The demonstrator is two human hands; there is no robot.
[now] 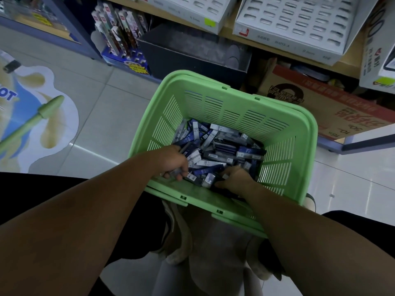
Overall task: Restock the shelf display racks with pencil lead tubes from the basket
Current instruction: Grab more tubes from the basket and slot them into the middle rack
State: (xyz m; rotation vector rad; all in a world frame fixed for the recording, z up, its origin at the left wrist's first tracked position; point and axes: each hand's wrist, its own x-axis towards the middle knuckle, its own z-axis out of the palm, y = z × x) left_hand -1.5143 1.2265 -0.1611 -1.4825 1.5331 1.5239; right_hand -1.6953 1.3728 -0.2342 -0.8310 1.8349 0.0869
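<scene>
A green plastic basket (284, 124) stands on the floor in front of me, its bottom covered with several blue and clear pencil lead tubes (222, 146) marked HB. My left hand (173, 162) is inside the basket at its near left, fingers curled round a few tubes. My right hand (236, 178) is at the near middle, fingers curled down into the pile and pinching a tube. Two white display racks (299, 20) with rows of empty slots sit on the wooden shelf above.
A dark bin (192, 52) and a printed cardboard box (333, 107) sit under the shelf behind the basket. A rack of boxed pens (121, 33) stands at the back left. A floor sticker (36, 116) covers the tiles at left. My knees frame the bottom of the view.
</scene>
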